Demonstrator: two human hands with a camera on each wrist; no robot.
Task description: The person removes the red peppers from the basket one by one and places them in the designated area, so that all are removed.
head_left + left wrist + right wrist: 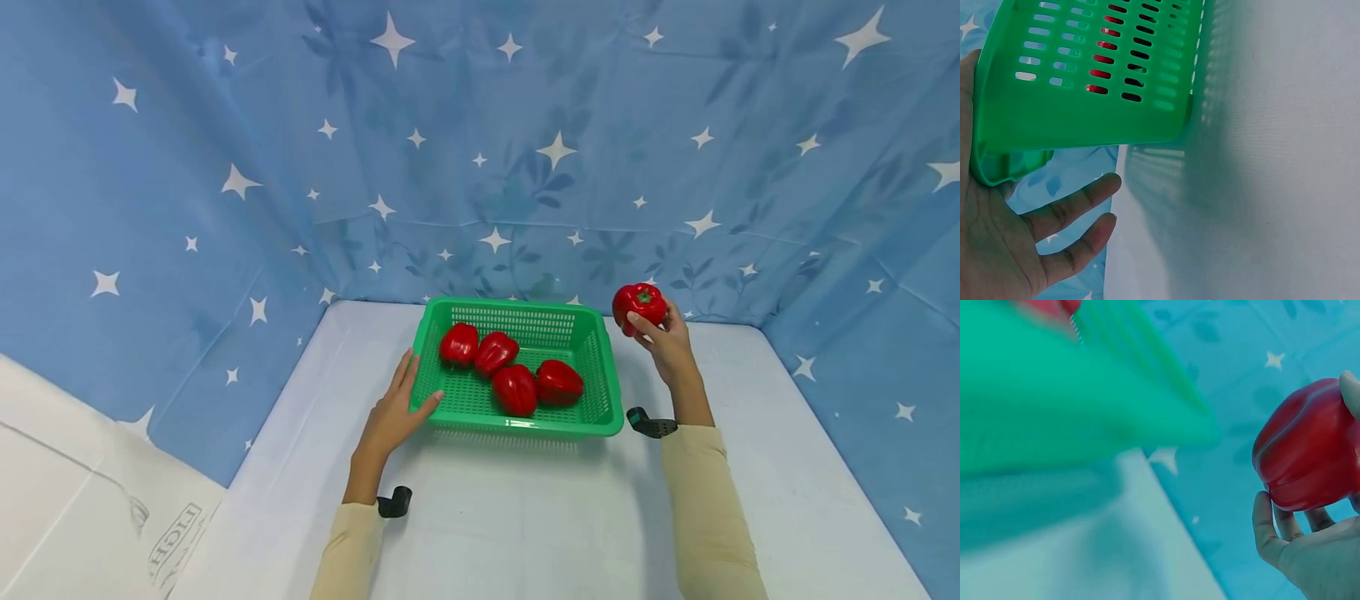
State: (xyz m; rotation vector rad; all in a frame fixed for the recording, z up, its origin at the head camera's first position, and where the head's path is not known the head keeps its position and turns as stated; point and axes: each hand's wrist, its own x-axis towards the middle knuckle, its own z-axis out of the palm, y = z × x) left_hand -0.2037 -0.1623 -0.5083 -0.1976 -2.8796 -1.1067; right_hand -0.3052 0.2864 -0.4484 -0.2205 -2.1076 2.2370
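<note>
A red bell pepper is in my right hand, held up to the right of the basket. Thumb and fingers grip its sides, and its green stem faces the head camera. The right wrist view shows the same bell pepper with fingertips under it. My left hand rests against the left rim of a green plastic basket, thumb lying over the edge. In the left wrist view two of its fingers stretch out straight beside the basket wall. Several red bell peppers lie inside the basket.
The basket stands on a white-covered table. A blue curtain with white stars hangs behind and along both sides. At lower left is a pale printed surface. Black cameras are strapped to both wrists.
</note>
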